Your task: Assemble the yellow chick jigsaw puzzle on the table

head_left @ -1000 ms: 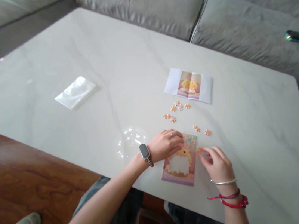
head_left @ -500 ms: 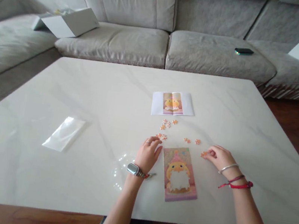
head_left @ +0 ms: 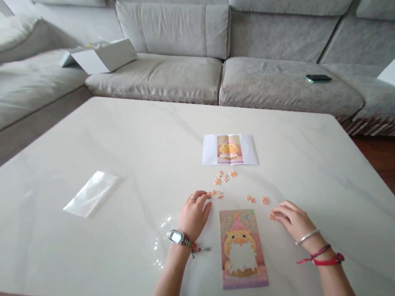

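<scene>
An almost filled jigsaw puzzle [head_left: 225, 245] of a yellow animal in a pink party hat lies in front of me, with a white gap in the animal's belly. To its right, my right hand [head_left: 292, 222] pinches a small orange puzzle piece [head_left: 272, 216] at the table surface. My left hand [head_left: 194, 216] rests left of the puzzle, thumb apart and fingers loosely bent, holding nothing I can see. Its fingertips are beside a few loose pieces [head_left: 215, 194]. Two more pieces, one of them orange-pink [head_left: 264, 200], lie above the puzzle.
A folded reference picture [head_left: 230, 149] lies farther back on the white marbled table [head_left: 138, 143], with several loose pieces [head_left: 217, 181] in front of it. A clear plastic bag [head_left: 91, 194] is at the left. Behind stands a grey sofa [head_left: 171, 74] holding a phone [head_left: 318, 78] and white boxes.
The camera view has tilted up, so everything sits lower in the picture. Both hands stay in nearly the same places, the right-hand fingers still at the orange piece.
</scene>
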### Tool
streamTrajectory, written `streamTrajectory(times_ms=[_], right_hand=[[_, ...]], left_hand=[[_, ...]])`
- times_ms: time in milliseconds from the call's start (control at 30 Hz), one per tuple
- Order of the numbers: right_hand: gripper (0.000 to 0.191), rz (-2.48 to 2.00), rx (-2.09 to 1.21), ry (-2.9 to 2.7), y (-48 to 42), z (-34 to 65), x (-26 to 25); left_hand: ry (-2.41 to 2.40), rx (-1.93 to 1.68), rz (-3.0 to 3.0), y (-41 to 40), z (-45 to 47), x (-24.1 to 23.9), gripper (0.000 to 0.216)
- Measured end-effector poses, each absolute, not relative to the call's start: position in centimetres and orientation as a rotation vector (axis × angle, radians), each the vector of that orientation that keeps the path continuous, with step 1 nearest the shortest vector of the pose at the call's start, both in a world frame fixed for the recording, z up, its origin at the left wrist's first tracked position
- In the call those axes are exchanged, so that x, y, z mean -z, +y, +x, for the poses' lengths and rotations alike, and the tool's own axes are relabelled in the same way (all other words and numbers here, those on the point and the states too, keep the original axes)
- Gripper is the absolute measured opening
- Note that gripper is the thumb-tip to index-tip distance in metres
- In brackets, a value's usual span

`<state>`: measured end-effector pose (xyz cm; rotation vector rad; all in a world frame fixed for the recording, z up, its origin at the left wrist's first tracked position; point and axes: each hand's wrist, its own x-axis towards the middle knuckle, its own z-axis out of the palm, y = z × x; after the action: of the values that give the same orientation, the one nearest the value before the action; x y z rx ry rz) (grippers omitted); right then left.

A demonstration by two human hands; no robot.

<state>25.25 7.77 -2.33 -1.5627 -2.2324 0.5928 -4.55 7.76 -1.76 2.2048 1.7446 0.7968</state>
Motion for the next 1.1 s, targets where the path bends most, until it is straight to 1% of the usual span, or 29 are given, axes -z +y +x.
streamTrajectory(times_ms=[67, 167, 300, 400, 500, 633, 700, 833, 900, 967, 1100], right_hand=[[0.017, -1.567, -0.593, -2.228, 8.3, 25.1, 2.5], [0.021, -1.571, -0.579, -2.23, 10.3, 23.8, 1.3], [0.021, -1.495, -0.503, -2.303, 15.2, 19.4, -0.8], [0.026, -1.416, -0.551, -2.381, 18.7, 15.6, -0.5], [0.018, -1.436, -0.62, -2.342, 20.4, 13.4, 0.8], [0.009, -1.514, -0.666, -2.273, 19.4, 14.2, 1.8], [0.005, -1.554, -0.778, -2.197, 17.5, 15.6, 1.5], [0.02, -1.513, -1.274, -1.779, 12.1, 18.3, 0.6], [0.023, -1.505, -1.394, -1.664, 9.7, 19.2, 0.3], [0.02, -1.552, -1.355, -1.717, 8.4, 19.7, 0.1], [0.016, -1.57, -0.864, -2.08, 10.1, 19.7, 0.5]], left_hand=[[1.788, -0.822, 2.186, 7.9, -5.0, 1.9, 0.015], [1.847, -0.828, 2.136, 7.9, -5.5, 1.9, 0.015], [1.9, -0.803, 2.071, 7.8, -5.9, 1.8, 0.015], [1.91, -0.798, 2.049, 7.7, -6.2, 1.8, 0.015], [1.903, -0.812, 2.049, 7.7, -6.4, 2.0, 0.015], [1.88, -0.778, 2.051, 7.5, -6.3, 1.9, 0.016], [1.849, -0.726, 2.054, 7.3, -6.1, 1.7, 0.017], [1.76, -0.664, 2.085, 6.9, -5.4, 1.4, 0.017], [1.735, -0.632, 2.092, 6.8, -5.0, 1.4, 0.018], [1.722, -0.61, 2.098, 6.7, -4.8, 1.4, 0.018], [1.762, -0.608, 2.091, 6.7, -4.9, 1.4, 0.018]])
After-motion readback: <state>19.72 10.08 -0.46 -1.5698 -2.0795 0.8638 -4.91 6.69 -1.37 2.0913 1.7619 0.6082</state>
